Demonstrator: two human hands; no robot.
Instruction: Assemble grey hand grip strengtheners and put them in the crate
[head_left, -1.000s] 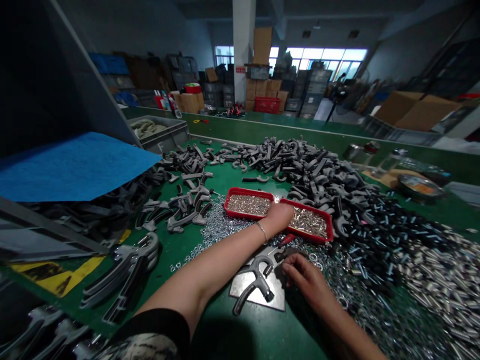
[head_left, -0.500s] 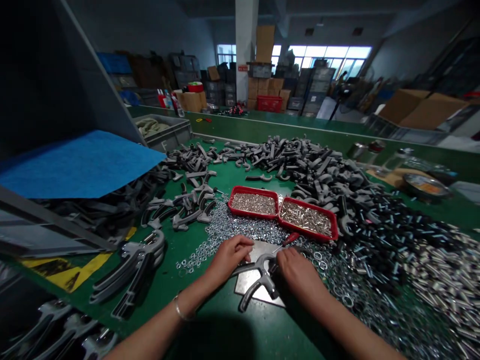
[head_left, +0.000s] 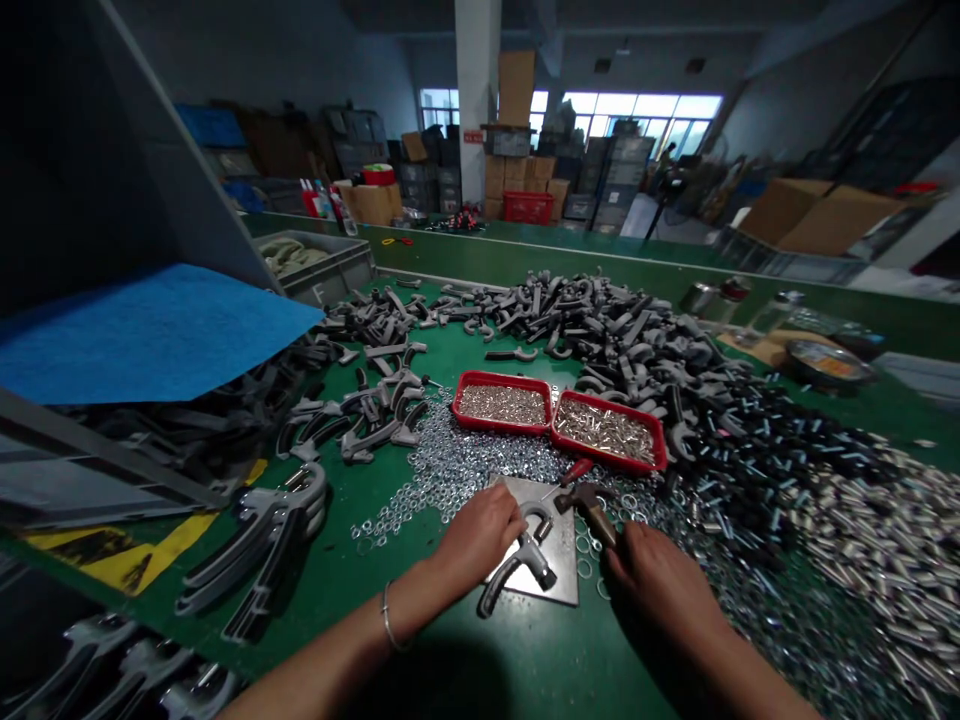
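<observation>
My left hand (head_left: 484, 530) is closed around one handle of a grey hook-ended hand tool (head_left: 531, 552) with black-trimmed handles, whose other handle angles down toward me. The tool rests on a flat metal plate (head_left: 564, 582). At the right, my right hand (head_left: 661, 578) grips the wooden handle of a hammer (head_left: 600, 522). The hammer's head lies at the plate's right edge, close to the tool's hooked end. Behind it a red-handled screwdriver (head_left: 576, 472) points its shaft toward the plate.
Two red trays (head_left: 501, 428) (head_left: 609, 460) of small metal pins stand beyond loose rings and nuts (head_left: 480, 455). Grey tool parts (head_left: 600, 310) pile up behind. Black screws (head_left: 750, 470) and metal cylinders (head_left: 892, 530) spread at right. More assembled tools (head_left: 262, 530) lie left.
My right hand has moved right and toward me, away from the grey tool, and now holds the hammer. My left hand has shifted right and closed on the tool's handle.
</observation>
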